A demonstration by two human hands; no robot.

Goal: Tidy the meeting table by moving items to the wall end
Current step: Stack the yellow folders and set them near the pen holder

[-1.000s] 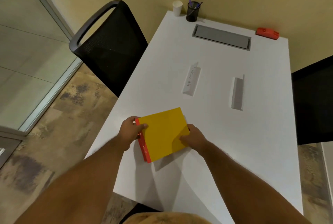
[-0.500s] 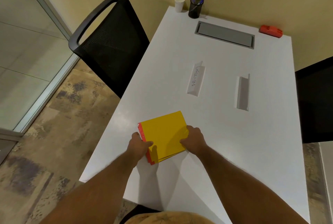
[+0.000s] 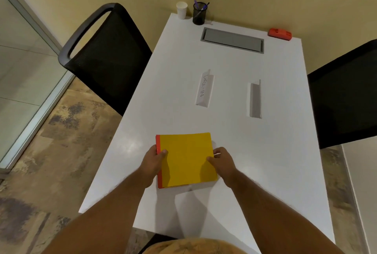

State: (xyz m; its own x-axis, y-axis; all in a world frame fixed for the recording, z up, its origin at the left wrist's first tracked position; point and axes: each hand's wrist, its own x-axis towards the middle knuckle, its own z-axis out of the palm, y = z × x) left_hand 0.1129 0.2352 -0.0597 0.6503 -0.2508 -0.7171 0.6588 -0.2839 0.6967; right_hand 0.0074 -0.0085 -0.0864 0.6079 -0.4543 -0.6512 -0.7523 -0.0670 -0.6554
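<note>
A yellow paper stack (image 3: 187,158) with a red sheet showing along its left edge lies on the near part of the white table (image 3: 285,151). My left hand (image 3: 152,162) grips its left edge, thumb on top. My right hand (image 3: 223,161) grips its right edge. Further up the table lie two folded white name cards, one lettered "CHECK-IN" (image 3: 204,90) and one blank-sided (image 3: 254,99). At the wall end stand a white paper cup (image 3: 181,10), a black mesh pen holder (image 3: 200,13) and a red stapler-like item (image 3: 279,34).
A grey cable hatch (image 3: 232,39) is set into the table near the wall. Black mesh chairs stand on the left (image 3: 106,57) and on the right (image 3: 344,94). A glass partition (image 3: 24,74) runs along the left.
The stack was turned from a tilted pose to nearly square with the table. My left hand shifted along its left edge. The view moved slightly closer to the table.
</note>
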